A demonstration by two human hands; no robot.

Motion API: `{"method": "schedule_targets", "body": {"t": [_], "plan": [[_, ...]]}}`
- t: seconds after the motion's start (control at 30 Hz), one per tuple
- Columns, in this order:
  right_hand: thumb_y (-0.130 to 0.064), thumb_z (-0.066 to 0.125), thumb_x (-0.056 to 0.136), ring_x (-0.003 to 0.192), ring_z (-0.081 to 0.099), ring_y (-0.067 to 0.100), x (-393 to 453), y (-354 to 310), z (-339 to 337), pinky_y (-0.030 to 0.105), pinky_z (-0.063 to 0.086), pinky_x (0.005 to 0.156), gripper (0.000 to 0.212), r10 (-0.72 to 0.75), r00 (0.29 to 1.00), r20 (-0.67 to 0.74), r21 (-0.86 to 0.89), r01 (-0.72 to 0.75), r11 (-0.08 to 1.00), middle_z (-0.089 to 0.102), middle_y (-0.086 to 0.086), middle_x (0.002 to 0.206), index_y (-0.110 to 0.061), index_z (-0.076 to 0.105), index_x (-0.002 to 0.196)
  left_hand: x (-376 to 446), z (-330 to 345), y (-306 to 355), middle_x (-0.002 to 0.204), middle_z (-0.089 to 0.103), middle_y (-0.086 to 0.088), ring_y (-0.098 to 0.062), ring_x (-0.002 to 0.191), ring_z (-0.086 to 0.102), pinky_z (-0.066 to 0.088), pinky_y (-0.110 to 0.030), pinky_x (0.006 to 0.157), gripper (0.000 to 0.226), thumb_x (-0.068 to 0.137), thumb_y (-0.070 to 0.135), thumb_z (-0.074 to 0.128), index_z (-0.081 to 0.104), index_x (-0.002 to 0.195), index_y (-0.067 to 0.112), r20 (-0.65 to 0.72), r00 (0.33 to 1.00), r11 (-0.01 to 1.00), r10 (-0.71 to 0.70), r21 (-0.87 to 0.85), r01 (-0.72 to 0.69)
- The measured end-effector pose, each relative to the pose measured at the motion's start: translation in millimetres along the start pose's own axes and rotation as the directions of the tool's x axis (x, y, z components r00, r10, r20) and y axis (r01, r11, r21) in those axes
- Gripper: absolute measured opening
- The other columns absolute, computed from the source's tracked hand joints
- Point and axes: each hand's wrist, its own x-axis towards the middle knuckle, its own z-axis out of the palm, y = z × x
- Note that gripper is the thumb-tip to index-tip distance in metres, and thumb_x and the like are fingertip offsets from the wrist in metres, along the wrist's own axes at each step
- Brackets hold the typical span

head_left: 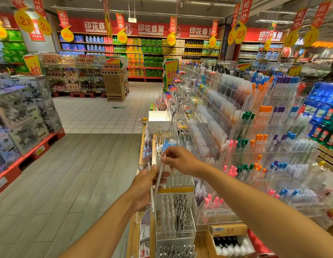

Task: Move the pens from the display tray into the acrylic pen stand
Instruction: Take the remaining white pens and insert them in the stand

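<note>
While our left hand [143,187] holds spare pens, our right hand [177,160] pinches one pen [159,176] tilted, its top far, just above the acrylic pen stand [176,185].

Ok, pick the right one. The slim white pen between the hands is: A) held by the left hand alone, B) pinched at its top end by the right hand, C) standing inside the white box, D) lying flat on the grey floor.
B: the right hand pinches the slim white pen at its top end while the left hand holds pens lower down.
</note>
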Motion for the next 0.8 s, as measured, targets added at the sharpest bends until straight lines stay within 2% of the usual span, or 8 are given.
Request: {"method": "schedule_targets", "body": {"t": [0.1, 0.17, 0.23, 0.3, 0.4, 0.6, 0.7, 0.8], "plan": [[-0.026, 0.055, 0.098, 0.074, 0.055, 0.015, 1.4, 5.5, -7.4, 0.034, 0.049, 0.07, 0.011, -0.062, 0.995, -0.081, -0.172, 0.047, 0.984, 0.058, -0.003, 0.083, -0.014, 0.056, 0.099, 7.1, -3.4, -5.3, 0.116, 0.065, -0.013, -0.018, 0.094, 0.057, 0.042, -0.037, 0.085, 0.042, 0.105, 0.041, 0.036, 0.061, 0.108, 0.007, -0.199, 0.979, 0.984, 0.034, 0.18, 0.002], [-0.026, 0.053, 0.099, 0.067, 0.05, 0.009, 1.9, 10.4, -9.4, 0.026, 0.041, 0.059, 0.011, -0.115, 0.987, -0.113, -0.269, 0.081, 0.96, 0.054, -0.008, 0.076, -0.015, 0.052, 0.096, 13.0, -7.2, -7.5, 0.127, 0.057, -0.009, -0.017, 0.106, 0.055, 0.039, -0.038, 0.092, 0.05, 0.104, 0.046, 0.032, 0.051, 0.13, 0.008, -0.276, 0.958, 0.961, 0.081, 0.277, -0.002], [-0.025, 0.051, 0.1, 0.061, 0.045, 0.009, 3.0, 15.8, -7.3, 0.026, 0.035, 0.054, 0.01, -0.141, 0.984, -0.11, -0.334, 0.097, 0.938, 0.051, -0.008, 0.071, -0.016, 0.048, 0.095, 17.2, -10.4, -7.5, 0.139, 0.049, -0.013, -0.028, 0.123, 0.051, 0.041, -0.043, 0.096, 0.056, 0.103, 0.049, 0.031, 0.039, 0.142, 0.01, -0.317, 0.94, 0.945, 0.125, 0.327, -0.016], [-0.024, 0.05, 0.1, 0.059, 0.044, 0.011, 4.6, 19.7, -4.0, 0.028, 0.033, 0.052, 0.011, -0.159, 0.981, -0.112, -0.364, 0.109, 0.925, 0.05, -0.006, 0.069, -0.017, 0.046, 0.094, 20.3, -15.1, -7.8, 0.123, 0.054, -0.011, -0.028, 0.11, 0.054, 0.046, -0.046, 0.088, 0.044, 0.103, 0.049, 0.033, 0.044, 0.127, 0.014, -0.335, 0.922, 0.928, 0.194, 0.366, -0.063], [-0.025, 0.049, 0.1, 0.064, 0.048, 0.013, 7.8, 20.6, -2.6, 0.029, 0.035, 0.053, 0.012, -0.174, 0.978, -0.119, -0.395, 0.115, 0.911, 0.053, -0.004, 0.073, -0.018, 0.045, 0.092, 24.3, -19.7, -7.5, 0.094, 0.052, -0.003, -0.016, 0.082, 0.053, 0.049, -0.038, 0.068, 0.032, 0.102, 0.048, 0.036, 0.042, 0.108, 0.017, -0.33, 0.903, 0.896, 0.275, 0.428, -0.116], [-0.027, 0.049, 0.1, 0.072, 0.049, 0.015, 10.5, 25.1, 4.0, 0.029, 0.036, 0.059, 0.013, -0.164, 0.985, -0.054, -0.475, 0.119, 0.872, 0.055, 0.002, 0.088, -0.014, 0.05, 0.096, 23.0, -17.3, -0.1, 0.075, 0.058, -0.004, -0.004, 0.053, 0.061, 0.047, -0.013, 0.043, 0.023, 0.104, 0.033, 0.041, 0.041, 0.104, 0.01, -0.267, 0.889, 0.834, 0.373, 0.517, -0.194], [-0.028, 0.055, 0.097, 0.089, 0.05, 0.019, 11.7, 27.4, 7.3, 0.03, 0.04, 0.073, 0.016, -0.222, 0.975, -0.033, -0.574, 0.163, 0.802, 0.052, 0.002, 0.103, -0.013, 0.059, 0.103, 22.7, -16.2, 1.9, 0.088, 0.059, -0.006, -0.01, 0.064, 0.064, 0.054, -0.022, 0.056, 0.013, 0.105, 0.022, 0.042, 0.04, 0.103, 0.01, -0.187, 0.9, 0.788, 0.394, 0.572, -0.226], [-0.032, 0.06, 0.095, 0.096, 0.049, 0.018, 10.9, 32.7, 12.2, 0.027, 0.037, 0.074, 0.02, -0.254, 0.966, -0.054, -0.635, 0.163, 0.755, 0.049, 0.0, 0.106, -0.016, 0.065, 0.107, 24.5, -15.5, 2.8, 0.106, 0.058, -0.006, -0.025, 0.085, 0.064, 0.053, -0.024, 0.066, 0.005, 0.105, 0.014, 0.041, 0.041, 0.104, 0.009, -0.119, 0.916, 0.731, 0.384, 0.646, -0.222]]}}
